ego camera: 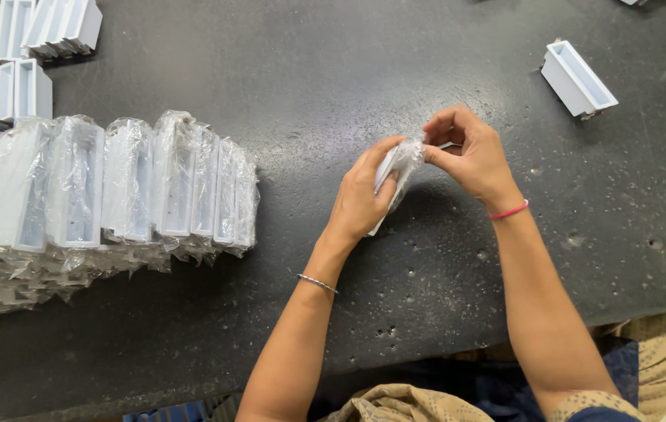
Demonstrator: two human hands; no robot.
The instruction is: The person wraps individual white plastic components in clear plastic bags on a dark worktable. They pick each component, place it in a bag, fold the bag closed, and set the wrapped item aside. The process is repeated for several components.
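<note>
We see both hands meeting above the middle of a dark, pitted surface [395,70]; the left hand [362,199] is closed around a small white plastic box in clear wrap [395,170], its fingers curled along the box's near side and its thumb up against the film; the right hand [470,156] pinches the crinkled wrap at the box's upper end between thumb and fingertips, the other fingers bent above; the wrapped box is held tilted, clear of the surface as far as we can tell, between the two hands. A thin metal bangle [318,284] sits on the left wrist; a pink band [510,211] circles the right wrist.

To the left, well apart from the hands, a row of wrapped white boxes [114,184] stands on edge, packed side by side, on top of more wrapped pieces spreading to the frame's left border; behind it, at the upper left corner, unwrapped white boxes [12,55] lie in tight rows. At the upper right, a single unwrapped white box [578,78], open side up, lies alone on the surface, near the right hand but not touching it.
</note>
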